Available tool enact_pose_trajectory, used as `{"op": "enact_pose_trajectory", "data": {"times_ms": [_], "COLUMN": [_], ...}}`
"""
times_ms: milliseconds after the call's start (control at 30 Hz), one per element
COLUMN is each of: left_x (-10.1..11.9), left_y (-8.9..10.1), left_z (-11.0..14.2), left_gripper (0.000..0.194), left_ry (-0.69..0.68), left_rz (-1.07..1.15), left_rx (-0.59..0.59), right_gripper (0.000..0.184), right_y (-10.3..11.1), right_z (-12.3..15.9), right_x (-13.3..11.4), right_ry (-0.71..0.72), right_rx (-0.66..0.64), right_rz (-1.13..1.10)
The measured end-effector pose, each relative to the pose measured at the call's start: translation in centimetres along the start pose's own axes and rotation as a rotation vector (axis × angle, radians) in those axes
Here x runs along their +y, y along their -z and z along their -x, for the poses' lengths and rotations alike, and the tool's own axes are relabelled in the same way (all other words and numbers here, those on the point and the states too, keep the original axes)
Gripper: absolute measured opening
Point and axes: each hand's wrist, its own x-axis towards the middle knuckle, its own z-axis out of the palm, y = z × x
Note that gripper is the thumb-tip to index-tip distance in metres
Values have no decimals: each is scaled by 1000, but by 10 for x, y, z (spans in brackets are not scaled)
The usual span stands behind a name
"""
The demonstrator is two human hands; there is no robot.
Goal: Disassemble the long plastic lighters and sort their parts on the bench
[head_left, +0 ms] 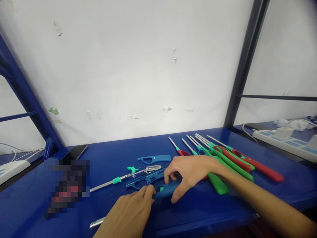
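My right hand point(189, 173) is curled round the handle end of a blue long-necked lighter point(165, 192), thumb and fingers gripping it. My left hand point(131, 215) pinches the same lighter near its green button; the metal tube tip point(97, 223) sticks out to the left below it. Just behind lie an open blue lighter half-shell point(145, 180), a metal tube with a green collar point(111, 182), a small green part point(132, 170) and a blue shell cover point(155, 159).
Several finished red, green and blue lighters point(230, 162) lie in a row at the right on the blue bench point(223, 205). A phone point(75, 152) lies at the back left, a blurred patch in front of it. Power strips point(284, 141) sit at far right and at far left point(11, 168).
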Motion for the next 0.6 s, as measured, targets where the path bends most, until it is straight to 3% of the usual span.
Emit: {"op": "enact_pose_trajectory", "data": {"times_ms": [433,600], "left_x": [7,10], "left_y": [3,1], "left_z": [-3,3], "left_gripper": [32,19], "left_ry": [40,28], "left_rz": [-41,-47], "left_rx": [13,14], "right_gripper": [55,56], "right_y": [-3,-4], "right_z": [0,-2], "right_x": [2,2], "right_ry": [25,31], "right_rx": [25,18], "right_rz": [19,23]}}
